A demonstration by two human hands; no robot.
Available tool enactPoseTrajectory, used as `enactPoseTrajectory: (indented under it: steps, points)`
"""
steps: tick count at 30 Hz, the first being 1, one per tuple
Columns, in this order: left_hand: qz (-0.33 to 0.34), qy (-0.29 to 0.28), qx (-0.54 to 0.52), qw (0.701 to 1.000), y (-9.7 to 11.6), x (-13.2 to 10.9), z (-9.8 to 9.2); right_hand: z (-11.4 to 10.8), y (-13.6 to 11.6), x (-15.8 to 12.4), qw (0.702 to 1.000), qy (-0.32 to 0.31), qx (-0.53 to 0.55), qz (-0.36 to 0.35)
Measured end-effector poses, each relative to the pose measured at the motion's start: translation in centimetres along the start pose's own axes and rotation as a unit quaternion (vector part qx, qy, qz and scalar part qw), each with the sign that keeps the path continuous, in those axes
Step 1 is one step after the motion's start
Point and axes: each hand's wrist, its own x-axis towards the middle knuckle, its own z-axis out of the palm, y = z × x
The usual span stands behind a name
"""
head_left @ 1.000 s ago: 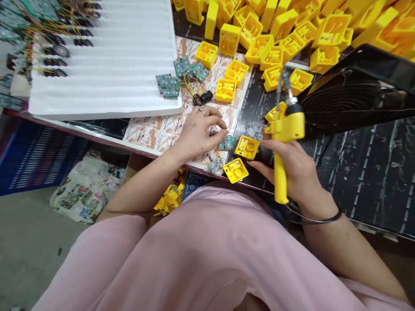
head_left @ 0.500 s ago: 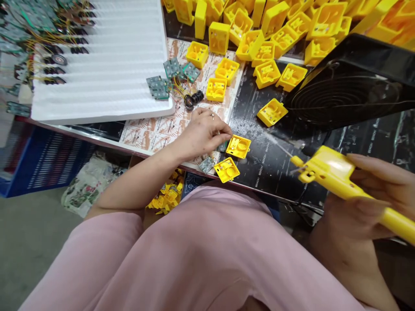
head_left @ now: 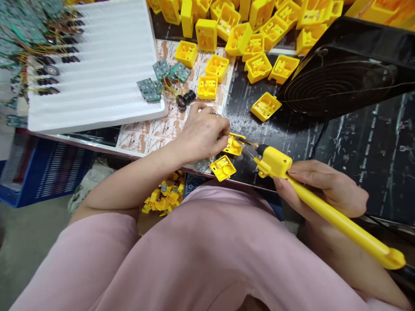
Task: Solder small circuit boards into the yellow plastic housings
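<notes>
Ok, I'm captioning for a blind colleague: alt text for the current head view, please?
The right hand holds a yellow metal-tipped tool, its tip at an open yellow case, the left hand beside it. A second case lies nearer the pink top. Beyond are circuit boards, a white ridged tray and yellow housings.

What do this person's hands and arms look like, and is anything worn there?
The left hand and right hand are gloveless, with a ring on a left finger. A pink sleeve covers the left upper arm; both forearms are bare.
</notes>
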Motion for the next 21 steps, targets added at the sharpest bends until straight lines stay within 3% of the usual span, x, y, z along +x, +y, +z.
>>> enactPoseTrajectory:
  steps: [9,15,17,21]
  points:
    - [0.041,0.009,0.009,0.999,-0.4,0.5,0.1,-0.9,0.4,2.1,0.988,-0.085,-0.046,-0.124]
    - [0.045,0.007,0.016,0.999,-0.6,0.7,0.2,-2.1,0.3,1.9,0.995,-0.062,-0.047,-0.055]
    - [0.041,0.004,0.013,0.999,-0.6,0.7,0.1,-2.0,-0.1,1.8,0.996,-0.073,-0.047,-0.037]
    - [0.03,-0.013,0.018,0.999,-0.4,0.8,-0.3,-1.4,-0.4,1.6,0.999,-0.033,-0.015,0.006]
